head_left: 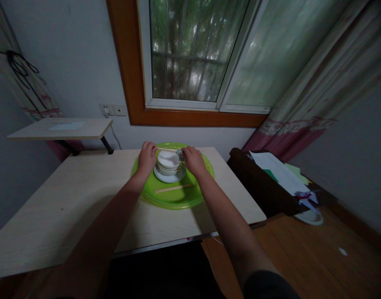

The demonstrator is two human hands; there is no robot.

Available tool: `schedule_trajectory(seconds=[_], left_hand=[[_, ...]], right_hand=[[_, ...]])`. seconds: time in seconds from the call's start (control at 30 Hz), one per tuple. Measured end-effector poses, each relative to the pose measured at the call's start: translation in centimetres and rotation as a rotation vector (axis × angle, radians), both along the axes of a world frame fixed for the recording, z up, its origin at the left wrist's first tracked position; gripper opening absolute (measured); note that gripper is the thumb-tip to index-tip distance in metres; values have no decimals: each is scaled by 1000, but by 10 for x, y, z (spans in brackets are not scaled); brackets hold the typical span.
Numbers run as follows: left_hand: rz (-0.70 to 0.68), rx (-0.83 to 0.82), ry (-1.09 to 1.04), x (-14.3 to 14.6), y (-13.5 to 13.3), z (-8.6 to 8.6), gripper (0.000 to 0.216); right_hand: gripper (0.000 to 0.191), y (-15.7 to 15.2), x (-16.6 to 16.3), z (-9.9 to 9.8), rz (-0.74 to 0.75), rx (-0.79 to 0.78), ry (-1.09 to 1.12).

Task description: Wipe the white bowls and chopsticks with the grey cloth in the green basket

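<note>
A round green tray (174,199) lies on the pale wooden table (69,199). White bowls (168,161) are stacked on a white saucer (165,176) in the tray. My left hand (147,157) is closed on one end of a chopstick (167,150) that lies across the top bowl. My right hand (193,160) pinches the other end, beside a small pale object I cannot make out. A second chopstick (174,188) lies loose in the tray, nearer to me.
A small raised shelf (62,128) with a paper stands at the table's back left. A dark cabinet (265,187) with papers (280,170) is on the right. Window, curtain and wooden floor surround the table.
</note>
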State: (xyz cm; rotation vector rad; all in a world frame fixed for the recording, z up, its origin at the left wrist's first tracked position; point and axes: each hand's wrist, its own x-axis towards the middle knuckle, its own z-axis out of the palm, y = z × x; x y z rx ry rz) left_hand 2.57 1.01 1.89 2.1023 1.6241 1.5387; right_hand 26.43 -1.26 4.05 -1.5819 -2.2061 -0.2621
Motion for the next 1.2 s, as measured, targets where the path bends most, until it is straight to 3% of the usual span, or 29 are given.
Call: schedule_trajectory(seconds=[0.2,0.43,0.63,0.97,1.2], left_hand=[[56,58,133,2,-3,1,9],[-148,22,362,14,-18,6,13],[-159,-12,459,16,-18,4,20],[-37,-44,253,7,-11,-2,25],[70,-74,209,-3,-3,-6,25]], right_hand=[[29,-2,-5,-1,23,-34,-29],[27,-4,-11,-3,115,-21,-95],[27,-4,-13,-3,140,-26,-103],[27,7,1,-7,-4,7,70],[27,25,20,-18,-112,52,432]])
